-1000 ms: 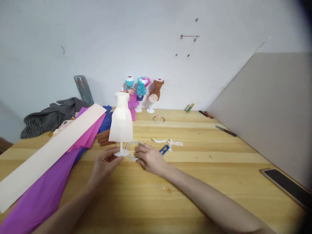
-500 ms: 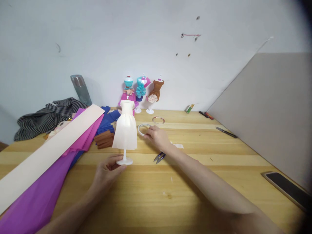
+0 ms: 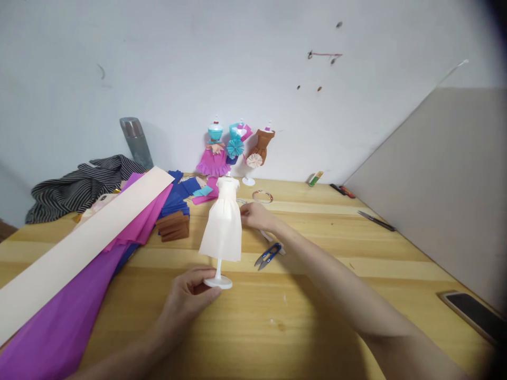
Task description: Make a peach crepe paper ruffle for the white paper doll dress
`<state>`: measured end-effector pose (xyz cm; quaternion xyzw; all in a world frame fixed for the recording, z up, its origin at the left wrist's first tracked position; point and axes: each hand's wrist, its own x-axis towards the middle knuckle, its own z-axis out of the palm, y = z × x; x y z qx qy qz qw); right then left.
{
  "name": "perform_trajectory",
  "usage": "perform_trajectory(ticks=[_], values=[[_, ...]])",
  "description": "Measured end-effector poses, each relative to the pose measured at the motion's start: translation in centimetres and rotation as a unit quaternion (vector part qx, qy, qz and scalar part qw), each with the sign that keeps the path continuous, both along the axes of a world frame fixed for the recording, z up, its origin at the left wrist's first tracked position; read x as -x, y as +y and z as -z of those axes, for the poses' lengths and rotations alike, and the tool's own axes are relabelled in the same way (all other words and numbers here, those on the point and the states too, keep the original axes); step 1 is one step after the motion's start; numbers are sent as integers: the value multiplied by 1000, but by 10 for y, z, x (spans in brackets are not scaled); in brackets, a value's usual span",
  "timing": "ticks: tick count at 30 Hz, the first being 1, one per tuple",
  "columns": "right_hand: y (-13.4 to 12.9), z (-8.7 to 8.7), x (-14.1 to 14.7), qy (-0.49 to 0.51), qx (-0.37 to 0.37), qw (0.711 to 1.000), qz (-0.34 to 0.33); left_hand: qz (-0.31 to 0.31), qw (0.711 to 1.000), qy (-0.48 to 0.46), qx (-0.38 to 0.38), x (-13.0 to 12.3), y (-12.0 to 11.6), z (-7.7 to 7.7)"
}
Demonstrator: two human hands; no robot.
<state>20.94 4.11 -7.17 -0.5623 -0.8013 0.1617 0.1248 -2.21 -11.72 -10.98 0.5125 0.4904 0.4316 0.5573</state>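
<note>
My left hand [image 3: 194, 293] grips the round white base of a small mannequin stand [image 3: 218, 282] between thumb and fingers. The mannequin wears a cream paper dress [image 3: 222, 227] with a gathered skirt and leans slightly. Behind the dress, on its right side, my right hand [image 3: 257, 216] has its fingers closed at a thin white ring [image 3: 241, 200], mostly hidden by the skirt and the fingers. Blue thread snips [image 3: 268, 256] lie on the table below my right wrist, beside a pale strip.
Three dressed mannequins, one in brown [image 3: 262, 148], stand by the wall. A thin patterned hoop [image 3: 262, 197] lies before them. Paper strips [image 3: 91, 250], folded brown paper [image 3: 173, 227], striped cloth [image 3: 83, 184] and a bottle [image 3: 137, 142] are left; a phone [image 3: 475, 316] and dark tool [image 3: 376, 220] right.
My left hand has brought the mannequin nearer and to the right, tilting it. My right hand stays near the white ring, which the dress now mostly covers. The view has shifted a little.
</note>
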Motion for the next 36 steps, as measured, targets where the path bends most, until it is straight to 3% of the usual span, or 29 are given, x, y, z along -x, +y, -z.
perform_trajectory(ticks=[8, 12, 15, 20, 23, 25, 28, 31, 34, 36], values=[[-5, 5, -3, 5, -68, 997, -31, 11, 999, -36, 25, -1, -3, -2], [-9, 2, -2, 28, -70, 997, -26, -12, 995, -69, 64, 1, -4, -3], [-15, -2, -3, 82, -73, 994, -2, 4, 988, -126, 94, 4, -3, -9], [-50, 6, -1, 174, 8, 985, 2, 36, 943, -312, 113, 4, -2, -18], [-80, 15, 3, 232, 83, 969, -25, 54, 928, -349, 118, 3, -2, -22], [-97, 17, 2, 244, 95, 964, -44, 78, 924, -355, 117, 4, -1, -24], [-111, 14, -8, 176, 30, 980, -83, 106, 916, -372, 110, 7, 1, -28], [-115, 16, -26, 79, -76, 992, -65, 116, 903, -396, 122, 10, 3, -29], [-113, 29, -43, -25, -187, 982, -26, 118, 889, -425, 124, 12, 3, -27], [-113, 41, -50, -62, -213, 975, -29, 126, 881, -432, 145, 12, 4, -25]])
